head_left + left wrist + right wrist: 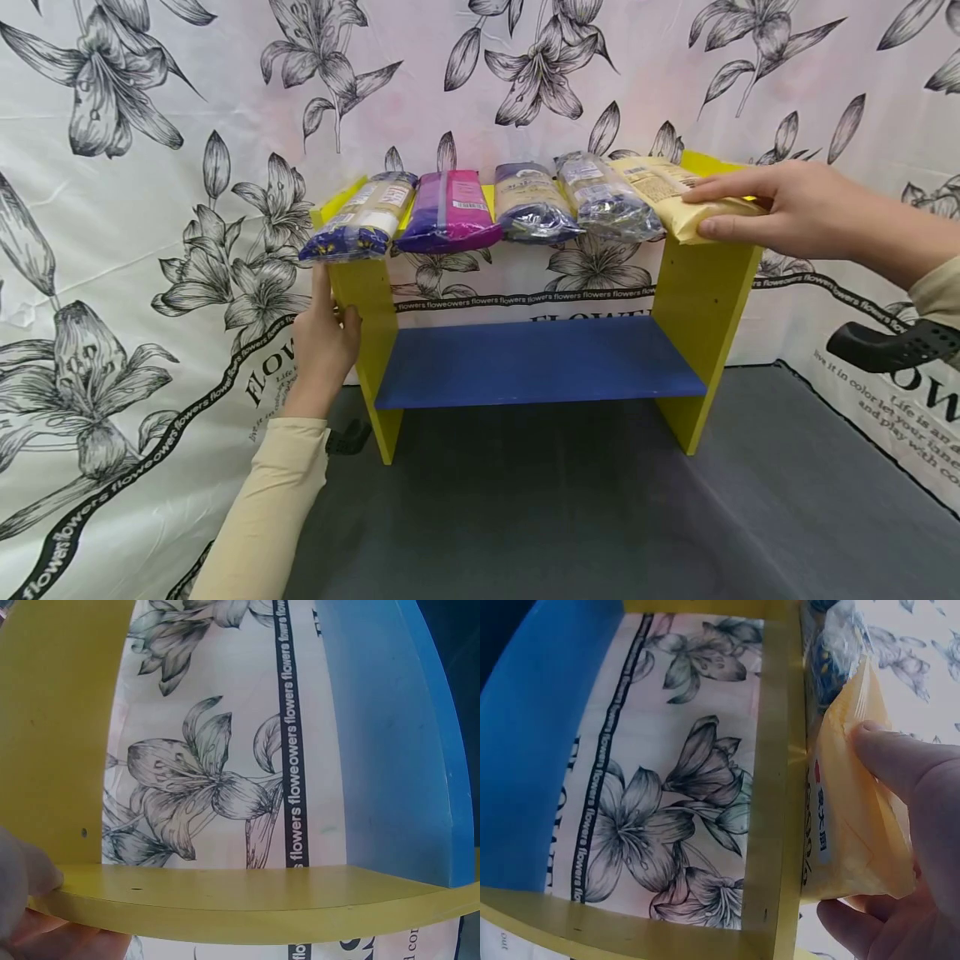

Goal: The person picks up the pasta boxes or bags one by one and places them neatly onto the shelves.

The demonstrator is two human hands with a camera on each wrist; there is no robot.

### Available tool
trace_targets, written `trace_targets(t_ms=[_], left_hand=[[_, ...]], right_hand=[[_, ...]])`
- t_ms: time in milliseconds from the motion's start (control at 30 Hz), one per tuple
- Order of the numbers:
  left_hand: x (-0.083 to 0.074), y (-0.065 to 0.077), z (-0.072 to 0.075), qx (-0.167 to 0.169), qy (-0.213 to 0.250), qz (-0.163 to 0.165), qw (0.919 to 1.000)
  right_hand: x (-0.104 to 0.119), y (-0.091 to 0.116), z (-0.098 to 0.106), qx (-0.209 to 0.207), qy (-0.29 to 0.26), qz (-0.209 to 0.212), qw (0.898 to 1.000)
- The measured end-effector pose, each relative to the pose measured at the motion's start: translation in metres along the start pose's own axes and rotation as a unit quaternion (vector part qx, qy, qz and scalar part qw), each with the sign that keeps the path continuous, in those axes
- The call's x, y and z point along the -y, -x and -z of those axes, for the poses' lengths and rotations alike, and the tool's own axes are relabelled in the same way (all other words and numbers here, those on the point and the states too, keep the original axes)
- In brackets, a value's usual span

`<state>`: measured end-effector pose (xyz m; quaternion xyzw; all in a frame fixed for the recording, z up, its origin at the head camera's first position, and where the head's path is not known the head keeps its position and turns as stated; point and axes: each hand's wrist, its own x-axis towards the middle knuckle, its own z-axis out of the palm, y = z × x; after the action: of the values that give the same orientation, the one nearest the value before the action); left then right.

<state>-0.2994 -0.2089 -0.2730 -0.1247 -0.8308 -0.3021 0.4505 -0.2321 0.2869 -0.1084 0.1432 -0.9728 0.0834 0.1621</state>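
My left hand [326, 350] grips the left side panel [225, 896] of a small yellow and blue shelf, just below its top. In the left wrist view the thumb lies inside the panel and the fingers outside it. At the top's right end, my right hand [795, 204] holds a yellow packet [667, 192] with Chinese print, thumb and fingers on opposite sides of it. That packet lies on the top board, beside a clear and silvery packet [603, 200]. Farther left lie a beige and dark-blue packet [532, 200], a pink-purple packet [450, 212] and a blue and white packet [363, 217].
A blue lower board [540, 358] joins the shelf's yellow sides. The shelf stands on a dark grey surface [525, 500]. Behind it and at both sides hangs a white cloth [195, 275] printed with flowers. Low yellow lips [708, 164] edge the top's ends.
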Motion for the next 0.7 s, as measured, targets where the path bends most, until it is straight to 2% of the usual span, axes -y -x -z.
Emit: trace_targets(t_ms=[267, 467, 700], left_hand=[[-0.001, 0.001, 0.000, 0.000, 0.009, -0.009, 0.9999], [0.000, 0.000, -0.001, -0.001, 0.010, -0.020, 0.9998], [0.002, 0.000, 0.000, 0.002, 0.012, -0.012, 0.9999]], right_hand=[[-0.005, -0.010, -0.002, 0.027, -0.020, -0.022, 0.999], [-0.008, -0.014, -0.003, 0.023, -0.027, -0.025, 0.999], [-0.008, -0.017, -0.004, 0.028, -0.045, -0.029, 0.998]])
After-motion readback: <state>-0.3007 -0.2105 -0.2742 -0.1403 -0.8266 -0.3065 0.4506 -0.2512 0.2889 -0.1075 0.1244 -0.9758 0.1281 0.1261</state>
